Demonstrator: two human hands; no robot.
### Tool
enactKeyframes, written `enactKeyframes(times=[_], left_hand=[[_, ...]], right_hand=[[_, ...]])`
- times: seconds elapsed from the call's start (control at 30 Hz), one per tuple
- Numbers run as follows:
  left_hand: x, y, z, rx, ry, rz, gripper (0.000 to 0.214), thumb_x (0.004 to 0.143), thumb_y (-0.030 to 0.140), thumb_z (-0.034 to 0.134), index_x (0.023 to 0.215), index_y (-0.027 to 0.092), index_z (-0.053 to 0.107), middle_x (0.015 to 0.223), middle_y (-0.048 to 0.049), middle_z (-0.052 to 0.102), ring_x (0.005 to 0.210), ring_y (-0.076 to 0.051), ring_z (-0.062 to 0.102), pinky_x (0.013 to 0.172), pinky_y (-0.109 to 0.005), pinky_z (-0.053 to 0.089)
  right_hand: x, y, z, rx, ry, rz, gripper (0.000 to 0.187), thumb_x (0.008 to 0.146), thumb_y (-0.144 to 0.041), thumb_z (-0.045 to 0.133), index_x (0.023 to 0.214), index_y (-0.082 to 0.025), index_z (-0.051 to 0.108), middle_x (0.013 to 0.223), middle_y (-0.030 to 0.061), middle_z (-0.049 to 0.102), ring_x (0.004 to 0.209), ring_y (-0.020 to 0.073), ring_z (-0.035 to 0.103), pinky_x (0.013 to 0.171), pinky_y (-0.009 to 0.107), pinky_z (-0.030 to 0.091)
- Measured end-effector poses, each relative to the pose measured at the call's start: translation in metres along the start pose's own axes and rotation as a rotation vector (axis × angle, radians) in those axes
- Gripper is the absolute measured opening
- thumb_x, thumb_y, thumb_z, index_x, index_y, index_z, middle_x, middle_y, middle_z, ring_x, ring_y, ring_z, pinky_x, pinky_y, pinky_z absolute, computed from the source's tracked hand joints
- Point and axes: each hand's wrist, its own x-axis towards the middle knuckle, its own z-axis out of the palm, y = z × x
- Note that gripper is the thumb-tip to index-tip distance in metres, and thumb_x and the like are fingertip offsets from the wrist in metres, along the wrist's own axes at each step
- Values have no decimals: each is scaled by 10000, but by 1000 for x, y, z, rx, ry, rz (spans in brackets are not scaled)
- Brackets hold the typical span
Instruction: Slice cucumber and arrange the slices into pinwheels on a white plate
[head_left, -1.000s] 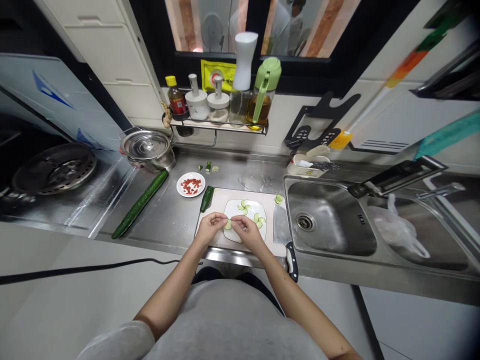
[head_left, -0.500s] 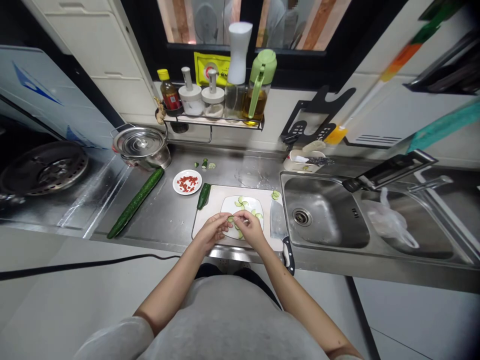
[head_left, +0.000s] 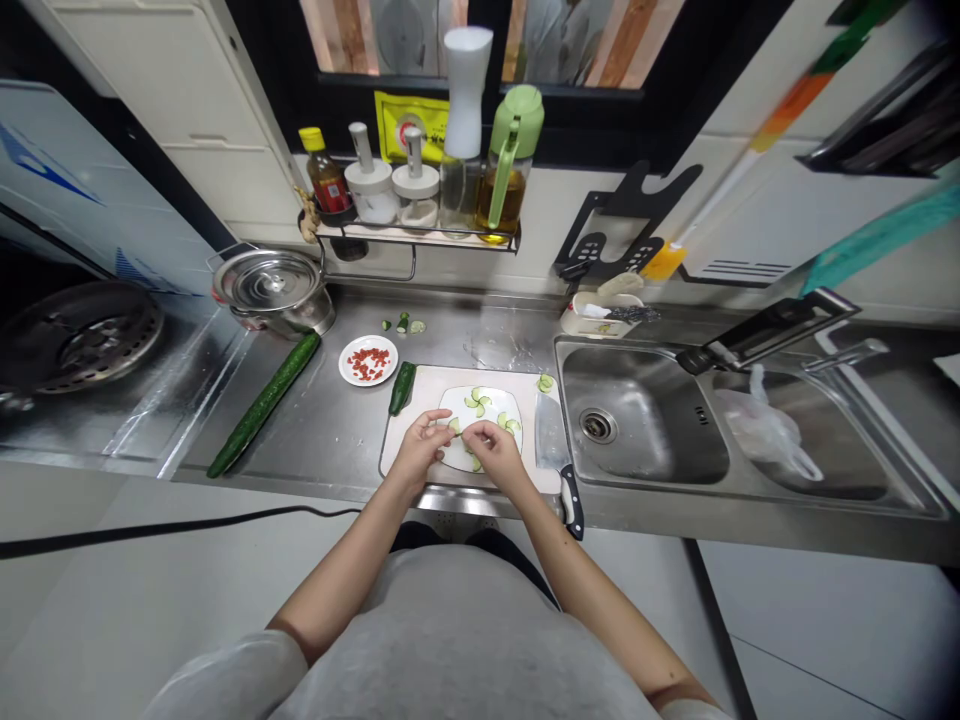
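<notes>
My left hand (head_left: 422, 448) pinches a thin cucumber slice (head_left: 454, 425) over the near left part of a white square plate (head_left: 448, 399). Close beside it, my right hand (head_left: 493, 452) has thumb and fingertips closed on a bit of pale green slice; whether it is the same piece I cannot make out. More cucumber slices (head_left: 476, 402) lie fanned in curved groups on the plate, partly hidden by my hands. Under the plate is a white cutting board (head_left: 405, 440). A cleaver (head_left: 550, 435) rests on its right side, below a few stacked slices (head_left: 544, 383).
A cut cucumber piece (head_left: 403, 388) lies at the board's left edge. Further left are a small plate of chopped red bits (head_left: 368, 360), a whole cucumber (head_left: 264, 405) and a steel pot (head_left: 277, 290). The sink (head_left: 645, 420) is right; the condiment shelf (head_left: 420, 238) hangs behind.
My hands have drawn slightly apart at the fingertips, and the slice in my left fingers shows more. The whole view has shifted a little; the plate and cleaver stay put.
</notes>
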Motion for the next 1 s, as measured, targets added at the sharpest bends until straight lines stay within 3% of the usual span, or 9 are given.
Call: enactKeyframes(times=[0.17,0.43,0.67,0.8,1.0], left_hand=[[3,-3,1,52,-1,138,528,587,348,775,1048,176,581,663,49,538,525,-40,405,489,-178,276],[6,-6,4,132,-10,271,488,639,325,733,1075,167,580,726,27,552,642,-72,494,628,-197,378],[10,-10,4,125,-17,246,509,625,308,733,1098,160,616,759,21,538,665,-71,489,657,-203,391],[17,-18,1,163,-43,204,447,588,290,754,999,158,639,722,26,537,619,-66,468,614,-200,379],[32,-38,-2,433,-9,220,307,573,246,740,849,173,630,656,52,503,550,-64,430,572,-201,348]], right_hand=[[2,-1,-1,52,-1,51,175,717,-357,595,701,-183,613,685,12,620,657,135,533,642,272,448],[4,2,-2,96,19,166,193,679,-371,606,680,-178,613,636,3,602,588,122,510,550,255,422],[3,-1,-8,135,-36,222,200,687,-376,616,721,-180,592,635,3,596,562,114,518,469,217,396],[10,6,-19,82,-106,244,186,683,-354,614,741,-178,595,617,-10,599,547,106,524,463,206,383],[24,34,-33,-101,-174,178,145,675,-304,601,716,-166,620,601,-27,583,548,99,494,535,222,400]])
